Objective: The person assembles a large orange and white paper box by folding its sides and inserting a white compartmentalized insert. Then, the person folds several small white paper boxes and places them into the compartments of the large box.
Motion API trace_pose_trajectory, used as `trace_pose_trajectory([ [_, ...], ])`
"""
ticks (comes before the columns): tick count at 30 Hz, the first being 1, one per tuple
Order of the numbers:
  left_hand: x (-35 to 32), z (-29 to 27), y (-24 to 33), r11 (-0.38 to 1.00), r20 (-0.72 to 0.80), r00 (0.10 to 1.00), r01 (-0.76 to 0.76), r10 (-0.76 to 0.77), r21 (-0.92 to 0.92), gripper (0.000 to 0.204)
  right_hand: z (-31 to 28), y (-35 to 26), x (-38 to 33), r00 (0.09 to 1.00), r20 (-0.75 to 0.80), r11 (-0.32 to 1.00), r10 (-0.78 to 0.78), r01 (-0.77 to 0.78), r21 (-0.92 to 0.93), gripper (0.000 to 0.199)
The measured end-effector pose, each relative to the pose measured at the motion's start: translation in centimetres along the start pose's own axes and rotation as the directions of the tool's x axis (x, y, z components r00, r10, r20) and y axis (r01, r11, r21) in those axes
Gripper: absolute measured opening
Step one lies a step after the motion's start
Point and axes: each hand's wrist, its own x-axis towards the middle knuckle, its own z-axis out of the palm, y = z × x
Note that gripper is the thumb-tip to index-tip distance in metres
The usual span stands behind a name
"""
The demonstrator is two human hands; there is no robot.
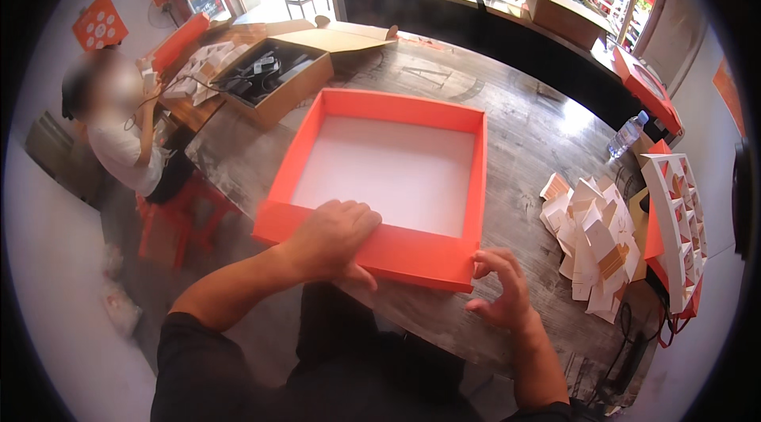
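A shallow orange-red box (400, 110) with a white inside floor lies on the table in front of me, its top side uncovered. Over its near wall my left hand (337, 236) is closed, fingers on the inner side and thumb on the outer face. My right hand (503, 291) is at the near right corner of the box. Its curled fingertips reach that corner, while the thumb stands apart below, with nothing visible between them.
Right of the box lie a pile of folded white cards (590, 240), a water bottle (629, 135) and an upright compartment tray (678, 224). A cardboard box (297, 89) with electronics stands at the far left, near a seated person (127, 141). The table (523, 152) is grey.
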Motion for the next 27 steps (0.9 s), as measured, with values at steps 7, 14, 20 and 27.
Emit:
trace_pose_trajectory([
  [7, -3.5, 1.7, -0.1, 0.972, -0.379, 0.899, -0.166, 0.218, 0.167, 0.042, 0.5, -0.5, 0.5, 0.992, -0.121, 0.999, -0.034, 0.036, 0.013, 0.090],
  [14, -7.2, 4.0, 1.4, 0.982, -0.403, 0.895, -0.177, 0.190, 0.070, 0.020, 0.3, -1.0, 1.2, 0.978, 0.188, 0.975, 0.090, -0.048, -0.216, 0.077],
  [20, -10.4, 6.9, 2.6, 0.996, -0.419, 0.908, -0.067, 0.033, -0.065, 0.018, 0.7, -1.0, 1.4, 0.994, 0.087, 0.985, 0.068, -0.053, -0.167, 0.071],
  [27, -13.9, 8.2, 1.1, 0.979, -0.250, 0.966, 0.009, -0.061, -0.204, 0.045, 0.7, -0.5, 1.2, 0.996, 0.048, 0.990, 0.078, -0.072, -0.120, 0.029],
])
